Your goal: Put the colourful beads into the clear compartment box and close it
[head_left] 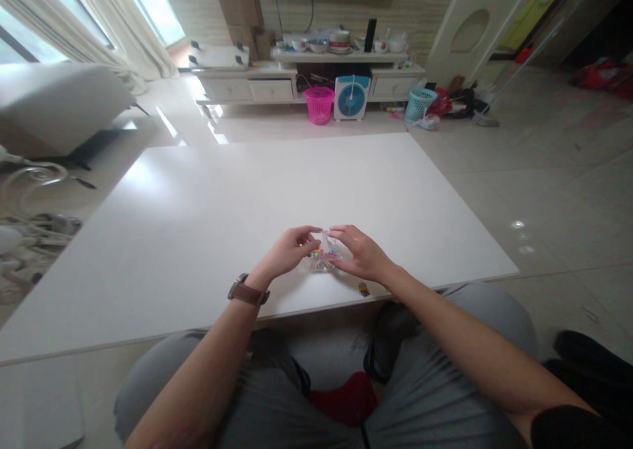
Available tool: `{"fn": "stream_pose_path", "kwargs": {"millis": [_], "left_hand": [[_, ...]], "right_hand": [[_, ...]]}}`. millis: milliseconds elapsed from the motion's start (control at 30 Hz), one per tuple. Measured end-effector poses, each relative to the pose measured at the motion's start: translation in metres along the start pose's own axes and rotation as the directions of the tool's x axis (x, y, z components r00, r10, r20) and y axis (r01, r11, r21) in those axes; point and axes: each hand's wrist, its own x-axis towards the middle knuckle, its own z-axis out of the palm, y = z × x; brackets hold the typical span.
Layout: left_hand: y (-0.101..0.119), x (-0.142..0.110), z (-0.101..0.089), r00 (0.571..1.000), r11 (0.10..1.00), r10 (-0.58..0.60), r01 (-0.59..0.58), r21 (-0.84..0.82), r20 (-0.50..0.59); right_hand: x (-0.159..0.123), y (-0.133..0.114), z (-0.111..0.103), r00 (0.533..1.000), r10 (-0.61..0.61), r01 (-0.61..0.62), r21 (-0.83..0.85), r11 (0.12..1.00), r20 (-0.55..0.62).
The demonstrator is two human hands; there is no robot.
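My left hand (291, 248) and my right hand (360, 252) meet over the near part of a white table (247, 198). Their fingertips pinch a small pale piece (325, 238) between them; I cannot make out what it is. Just under the hands lies a small clear case (322, 260) holding several tiny coloured bits. A brown watch strap is on my left wrist. A small yellow and dark object (364, 289) lies on the table near my right wrist.
Beyond the table stands a low white cabinet (306, 80) with bowls on top, a pink basket (319, 104), a blue fan (351, 97) and a teal basket (420, 103). A grey sofa (54, 103) is at the left.
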Motion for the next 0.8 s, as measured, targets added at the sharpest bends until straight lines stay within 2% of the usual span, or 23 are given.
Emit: {"fn": "stream_pose_path", "kwargs": {"millis": [100,200,267,367,500,633,800], "left_hand": [[-0.001,0.000,-0.001,1.000,1.000,-0.011,0.012,0.024,-0.026],[-0.002,-0.002,-0.002,0.998,0.993,0.005,0.002,0.116,-0.059],[-0.002,-0.003,-0.002,0.999,0.985,0.025,-0.017,0.169,-0.046],[-0.003,-0.006,-0.001,0.998,0.970,0.062,-0.065,0.236,0.023],[-0.005,-0.009,-0.003,0.991,0.936,0.075,-0.109,0.335,0.113],[-0.011,-0.010,-0.003,0.988,0.907,0.051,-0.106,0.408,0.143],[-0.016,-0.007,0.000,0.991,0.896,0.039,-0.091,0.434,0.128]], "right_hand": [[0.001,0.011,-0.008,0.991,0.136,-0.137,-0.109,0.985,-0.021],[0.000,0.031,-0.021,0.934,0.349,-0.358,-0.272,0.893,-0.083],[-0.001,0.043,-0.031,0.888,0.456,-0.444,-0.385,0.809,-0.064],[-0.005,0.055,-0.042,0.829,0.559,-0.487,-0.498,0.718,-0.004],[-0.011,0.059,-0.048,0.769,0.635,-0.494,-0.561,0.664,0.074],[-0.013,0.059,-0.049,0.740,0.658,-0.482,-0.572,0.663,0.139],[-0.013,0.059,-0.049,0.711,0.672,-0.480,-0.555,0.680,0.208]]}}
